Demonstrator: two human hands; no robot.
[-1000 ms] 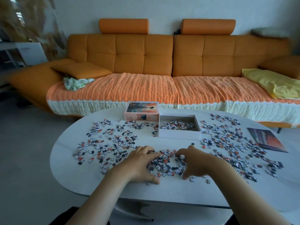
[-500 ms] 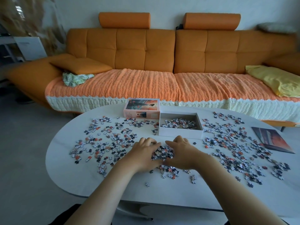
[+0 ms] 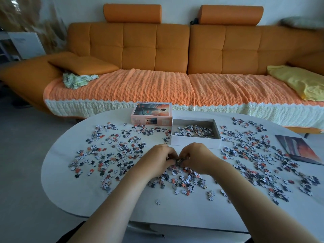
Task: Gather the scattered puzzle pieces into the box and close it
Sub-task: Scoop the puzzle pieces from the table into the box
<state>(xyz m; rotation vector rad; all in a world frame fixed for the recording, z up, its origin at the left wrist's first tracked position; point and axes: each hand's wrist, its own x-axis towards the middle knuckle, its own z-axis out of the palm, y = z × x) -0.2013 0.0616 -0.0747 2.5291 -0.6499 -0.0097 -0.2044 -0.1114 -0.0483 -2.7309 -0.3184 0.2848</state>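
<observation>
half a second on, drew left hand (image 3: pixel 157 159) and right hand (image 3: pixel 196 157) closer together, both curled round one clump of puzzle pieces (image 3: pixel 179 161), just at 6 o'clock of the open box (image 3: pixel 194 142). kept the rest scattered at 9 and 3 o'clock on the table (image 3: pixel 175 213).

Bare left hand (image 3: pixel 156 161), bare right hand (image 3: pixel 198 157), bare forearms (image 3: pixel 114 207), dark garment (image 3: pixel 70 234) at lower edge

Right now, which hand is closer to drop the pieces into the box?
Right, probably. The right hand sits straight in front of the open box; the left hand is beside its left corner. Both grip one clump of pieces, so both may lift together.
</observation>
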